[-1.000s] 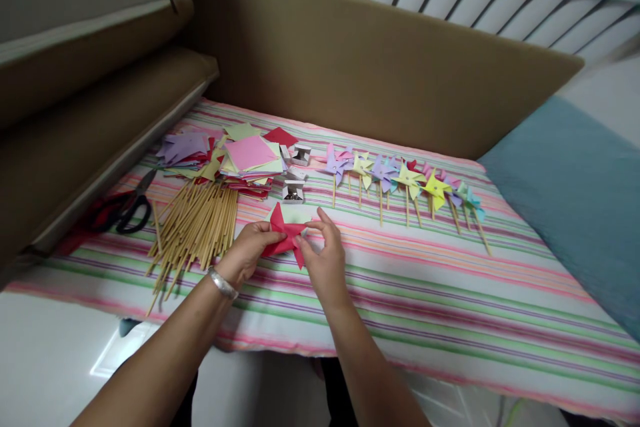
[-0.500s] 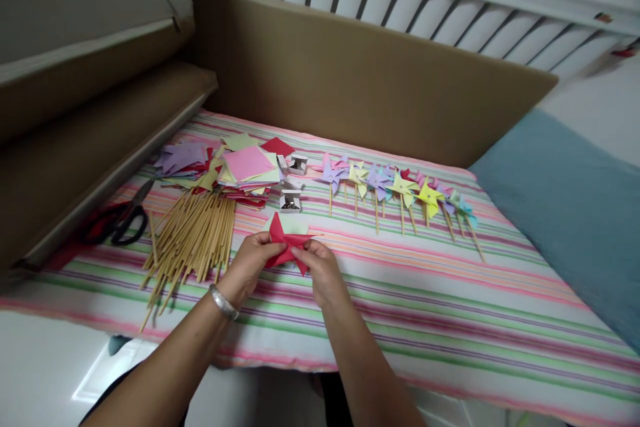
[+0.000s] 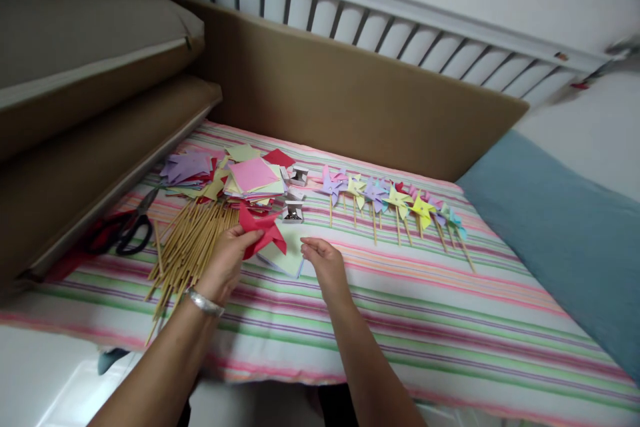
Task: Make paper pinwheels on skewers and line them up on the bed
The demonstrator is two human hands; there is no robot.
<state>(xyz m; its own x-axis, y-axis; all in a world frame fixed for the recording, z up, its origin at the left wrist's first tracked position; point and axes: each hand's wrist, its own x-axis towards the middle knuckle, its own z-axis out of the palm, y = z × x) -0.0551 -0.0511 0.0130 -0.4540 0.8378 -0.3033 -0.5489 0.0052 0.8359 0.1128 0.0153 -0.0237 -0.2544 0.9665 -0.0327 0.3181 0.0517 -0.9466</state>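
Observation:
In the head view, my left hand (image 3: 227, 255) is closed on a red paper pinwheel (image 3: 263, 230), thumb on top of its folded blades. My right hand (image 3: 323, 259) is to the right of it, with thumb and fingertips pinched together; whatever may be between them is too small to make out. Below and between both hands lies a small stack of pale green paper squares (image 3: 284, 259), partly covered by the pinwheel. Just beyond is a small open white box (image 3: 293, 211) with shiny metal bits inside. A heap of thin wooden sticks (image 3: 187, 247) lies beside my left hand.
Stacked coloured paper squares (image 3: 255, 177) and purple cut papers (image 3: 186, 167) lie at the back left. Black-handled scissors (image 3: 127, 227) rest at far left. Several finished pinwheels on sticks (image 3: 397, 203) line the striped cloth (image 3: 425, 320). Brown cushions (image 3: 125, 113) border the left side.
My hands have separated. The left hand has carried the red pinwheel left, while the right hand has let go of it and is now apart, uncovering the pale green squares.

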